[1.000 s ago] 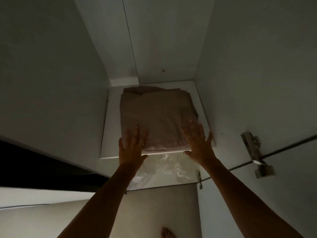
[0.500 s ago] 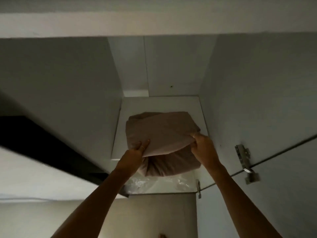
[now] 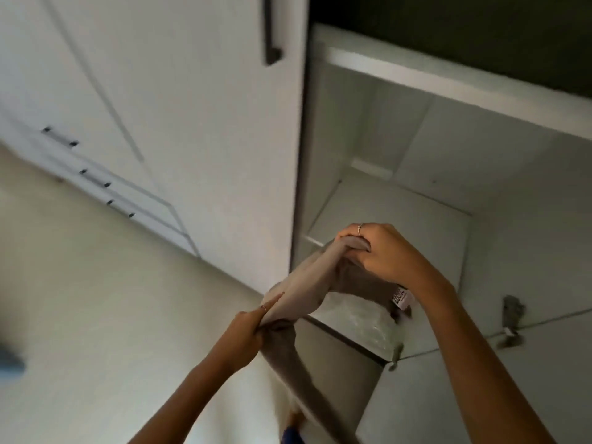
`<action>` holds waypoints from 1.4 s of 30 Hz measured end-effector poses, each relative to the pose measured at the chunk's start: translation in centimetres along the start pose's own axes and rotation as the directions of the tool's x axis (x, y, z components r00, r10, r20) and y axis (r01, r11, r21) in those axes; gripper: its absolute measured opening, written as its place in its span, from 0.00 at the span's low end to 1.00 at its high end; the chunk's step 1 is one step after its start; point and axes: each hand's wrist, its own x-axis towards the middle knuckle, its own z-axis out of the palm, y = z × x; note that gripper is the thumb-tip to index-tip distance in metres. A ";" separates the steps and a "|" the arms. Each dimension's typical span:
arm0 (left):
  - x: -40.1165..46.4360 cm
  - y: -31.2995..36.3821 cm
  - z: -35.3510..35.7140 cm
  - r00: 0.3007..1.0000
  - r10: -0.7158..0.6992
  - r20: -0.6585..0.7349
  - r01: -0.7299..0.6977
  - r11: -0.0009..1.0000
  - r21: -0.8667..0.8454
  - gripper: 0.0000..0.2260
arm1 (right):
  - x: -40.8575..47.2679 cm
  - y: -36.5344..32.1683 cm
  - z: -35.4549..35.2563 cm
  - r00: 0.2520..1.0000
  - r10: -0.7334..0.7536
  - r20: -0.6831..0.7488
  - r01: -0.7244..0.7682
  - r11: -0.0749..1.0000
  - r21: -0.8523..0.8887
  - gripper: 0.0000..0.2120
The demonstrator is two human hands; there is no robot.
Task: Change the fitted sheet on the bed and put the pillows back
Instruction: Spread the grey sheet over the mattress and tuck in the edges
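Left to right: the left hand (image 3: 246, 331) at seven o'clock has its fingers clenched on the sheet (image 3: 307, 283) edge; the right hand (image 3: 381, 251), at two o'clock from it, grips the other end. The folded sheet hangs between them, just clear of the cupboard shelf (image 3: 400, 219). Best keep both grips firm and the folds gathered while carrying it.

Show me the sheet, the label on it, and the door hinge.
sheet (image 3: 301, 283): head view, on the taut fold stretched between both hands.
label (image 3: 402, 298): head view, on the white tag under the right wrist.
hinge (image 3: 512, 318): head view, on its metal body.
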 end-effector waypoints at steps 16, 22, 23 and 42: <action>-35.6 -14.4 -10.7 0.647 -0.344 -0.681 0.262 0.938 -0.225 0.13 | -2.1 -36.4 21.4 0.802 -0.594 0.059 0.569 0.791 0.223 0.19; -42.6 -17.8 -16.7 0.412 -0.409 -0.814 0.277 0.907 -0.316 0.08 | 0.8 -48.0 28.0 0.641 -0.766 0.048 0.719 0.622 0.310 0.18; -43.3 -18.0 -17.8 0.397 -0.415 -0.819 0.274 0.905 -0.326 0.08 | 1.5 -49.5 29.1 0.622 -0.782 0.048 0.731 0.601 0.322 0.17; -43.0 -32.8 -47.3 0.057 -0.486 -0.872 0.337 0.832 -0.441 0.17 | 26.5 -80.6 47.3 0.417 -0.859 0.297 0.643 0.510 0.572 0.19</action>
